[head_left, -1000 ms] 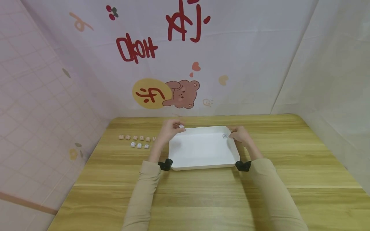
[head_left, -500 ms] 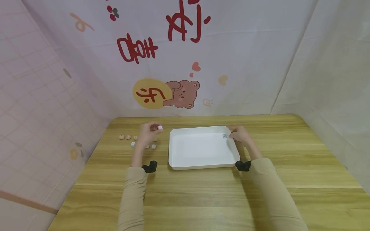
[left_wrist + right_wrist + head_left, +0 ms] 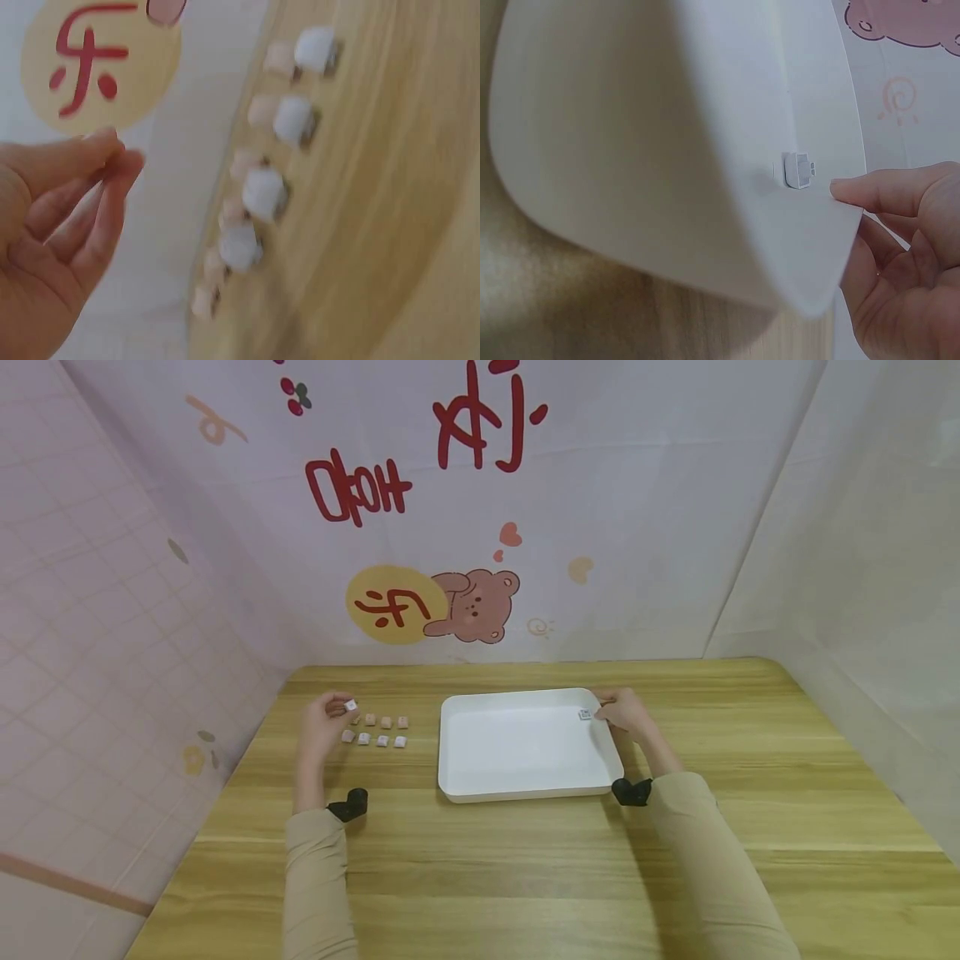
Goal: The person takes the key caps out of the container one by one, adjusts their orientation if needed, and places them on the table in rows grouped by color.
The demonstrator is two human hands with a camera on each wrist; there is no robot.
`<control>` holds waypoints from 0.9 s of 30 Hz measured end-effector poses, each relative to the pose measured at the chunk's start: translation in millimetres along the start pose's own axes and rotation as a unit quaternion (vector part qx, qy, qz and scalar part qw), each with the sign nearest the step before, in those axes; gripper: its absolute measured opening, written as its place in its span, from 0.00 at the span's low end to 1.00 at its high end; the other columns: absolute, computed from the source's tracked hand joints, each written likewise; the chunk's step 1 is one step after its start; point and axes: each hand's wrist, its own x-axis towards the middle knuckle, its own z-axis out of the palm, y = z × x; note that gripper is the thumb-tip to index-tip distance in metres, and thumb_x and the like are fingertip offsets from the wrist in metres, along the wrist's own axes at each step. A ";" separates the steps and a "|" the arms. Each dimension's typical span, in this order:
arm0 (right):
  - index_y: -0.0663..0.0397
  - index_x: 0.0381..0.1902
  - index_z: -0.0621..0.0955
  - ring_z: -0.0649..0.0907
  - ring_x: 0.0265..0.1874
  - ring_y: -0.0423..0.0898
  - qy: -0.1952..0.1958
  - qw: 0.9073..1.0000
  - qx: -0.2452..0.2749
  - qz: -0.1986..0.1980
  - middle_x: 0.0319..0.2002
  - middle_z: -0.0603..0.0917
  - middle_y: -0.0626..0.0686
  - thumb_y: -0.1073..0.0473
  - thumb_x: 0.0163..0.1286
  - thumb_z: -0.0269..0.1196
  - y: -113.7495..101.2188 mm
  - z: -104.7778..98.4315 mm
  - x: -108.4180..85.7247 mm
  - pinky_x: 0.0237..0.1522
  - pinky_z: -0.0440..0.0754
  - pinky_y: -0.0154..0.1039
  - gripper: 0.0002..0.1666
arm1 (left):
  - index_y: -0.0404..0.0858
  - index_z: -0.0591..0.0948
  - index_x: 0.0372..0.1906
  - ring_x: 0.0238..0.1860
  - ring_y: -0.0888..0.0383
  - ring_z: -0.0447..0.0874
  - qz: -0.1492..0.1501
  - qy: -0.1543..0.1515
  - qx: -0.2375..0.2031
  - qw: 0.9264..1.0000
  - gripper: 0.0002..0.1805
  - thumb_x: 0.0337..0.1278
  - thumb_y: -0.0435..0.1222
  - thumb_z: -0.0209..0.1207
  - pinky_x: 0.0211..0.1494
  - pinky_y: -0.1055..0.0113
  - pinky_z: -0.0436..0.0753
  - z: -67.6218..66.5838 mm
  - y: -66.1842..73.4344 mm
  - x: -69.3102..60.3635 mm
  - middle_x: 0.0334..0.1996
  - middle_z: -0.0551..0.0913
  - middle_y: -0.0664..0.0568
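My left hand (image 3: 321, 731) pinches a small white keycap (image 3: 351, 704) above the left end of the keycap rows. In the left wrist view the thumb and finger of that hand (image 3: 71, 217) meet at their tips, and the keycap is hidden. Below lie a row of white keycaps (image 3: 264, 193) and a row of pale pink keycaps (image 3: 262, 110), blurred here. With thumb above and fingers below, my right hand (image 3: 624, 712) grips the far right corner of a white tray (image 3: 525, 795). Inside that corner lies one keycap (image 3: 798, 170), its hollow side showing.
Wooden tabletop (image 3: 510, 877) extends around the tray and toward me. A printed cloth (image 3: 637, 527) hangs behind the table's far edge, with more cloth along both sides.
My left hand has moved left from the tray's far left corner to the left end of the rows, carrying the white keycap. The right hand, tray and keycap inside it stay put.
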 end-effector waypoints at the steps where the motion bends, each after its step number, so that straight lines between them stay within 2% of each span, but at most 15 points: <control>1: 0.67 0.66 0.67 0.80 0.47 0.53 -0.001 1.000 -0.001 -0.001 0.59 0.74 0.72 0.72 0.64 0.52 0.0 0.0 -0.1 0.40 0.81 0.33 0.30 | 0.26 0.77 0.52 0.50 0.41 0.81 0.004 0.014 0.006 1.000 0.17 0.59 0.27 0.58 0.50 0.70 0.82 -2.5 -4.6 -0.8 0.49 0.81 0.31; 4: 0.67 0.66 0.67 0.80 0.47 0.54 0.002 1.000 -0.002 -0.003 0.59 0.74 0.72 0.72 0.64 0.52 0.0 0.2 -0.4 0.39 0.81 0.33 0.30 | 0.27 0.79 0.51 0.44 0.46 0.81 0.001 0.044 0.020 0.999 0.16 0.57 0.27 0.60 0.39 0.84 0.74 -8.3 -17.2 -2.7 0.45 0.83 0.32; 7: 0.68 0.65 0.67 0.81 0.46 0.54 0.003 1.000 -0.006 -0.006 0.58 0.74 0.73 0.72 0.65 0.52 -0.1 0.1 -0.9 0.38 0.80 0.32 0.29 | 0.26 0.81 0.49 0.43 0.44 0.82 -0.011 0.059 0.032 0.998 0.15 0.56 0.27 0.61 0.39 0.83 0.74 -12.8 -26.5 -4.6 0.44 0.83 0.31; 11: 0.67 0.65 0.68 0.80 0.45 0.52 0.007 1.000 -0.011 -0.007 0.58 0.75 0.73 0.71 0.64 0.53 -0.2 0.3 -0.9 0.37 0.79 0.31 0.30 | 0.25 0.80 0.48 0.45 0.38 0.83 -0.019 0.063 0.047 0.997 0.15 0.53 0.25 0.62 0.38 0.83 0.73 -16.0 -34.8 -6.4 0.45 0.83 0.30; 12: 0.67 0.65 0.68 0.80 0.44 0.52 0.008 1.000 -0.012 -0.006 0.58 0.75 0.72 0.71 0.64 0.53 -0.5 0.6 -0.9 0.36 0.79 0.32 0.30 | 0.24 0.80 0.47 0.44 0.38 0.83 -0.019 0.066 0.050 0.996 0.15 0.52 0.25 0.63 0.35 0.86 0.69 -16.1 -37.0 -6.2 0.44 0.83 0.30; 14: 0.67 0.65 0.68 0.80 0.44 0.52 0.007 1.000 -0.009 -0.005 0.58 0.75 0.72 0.71 0.63 0.53 -0.6 0.8 -1.0 0.37 0.79 0.32 0.30 | 0.24 0.80 0.47 0.43 0.38 0.83 -0.026 0.063 0.055 0.996 0.16 0.50 0.25 0.64 0.33 0.87 0.68 -16.4 -41.1 -5.2 0.43 0.83 0.29; 17: 0.66 0.66 0.67 0.80 0.46 0.53 0.002 1.000 0.001 0.000 0.59 0.74 0.72 0.72 0.64 0.52 -0.3 1.2 -0.7 0.38 0.80 0.33 0.30 | 0.24 0.80 0.46 0.42 0.39 0.83 -0.037 0.057 0.071 0.995 0.17 0.49 0.26 0.65 0.34 0.81 0.72 -16.0 -46.9 -2.9 0.42 0.82 0.29; 21: 0.67 0.66 0.67 0.80 0.48 0.55 0.000 1.000 0.006 0.001 0.60 0.73 0.72 0.72 0.64 0.51 0.2 1.1 -0.2 0.40 0.81 0.35 0.30 | 0.24 0.81 0.44 0.42 0.40 0.80 -0.052 0.042 0.097 0.993 0.17 0.48 0.28 0.66 0.44 0.63 0.76 -14.1 -52.3 0.5 0.41 0.83 0.30; 24: 0.66 0.66 0.67 0.80 0.48 0.56 0.001 1.000 0.003 0.002 0.60 0.73 0.72 0.71 0.64 0.51 0.8 0.7 0.5 0.41 0.81 0.36 0.30 | 0.24 0.81 0.43 0.45 0.39 0.79 -0.056 0.028 0.118 0.991 0.16 0.48 0.28 0.66 0.52 0.52 0.74 -12.5 -55.7 3.3 0.41 0.83 0.30; 27: 0.66 0.66 0.67 0.80 0.48 0.56 0.003 1.000 -0.002 0.003 0.60 0.74 0.72 0.71 0.64 0.52 0.9 0.6 0.9 0.41 0.82 0.36 0.30 | 0.24 0.81 0.44 0.47 0.38 0.78 -0.063 0.012 0.130 0.989 0.16 0.50 0.30 0.65 0.57 0.48 0.71 -11.8 -57.1 4.7 0.41 0.83 0.31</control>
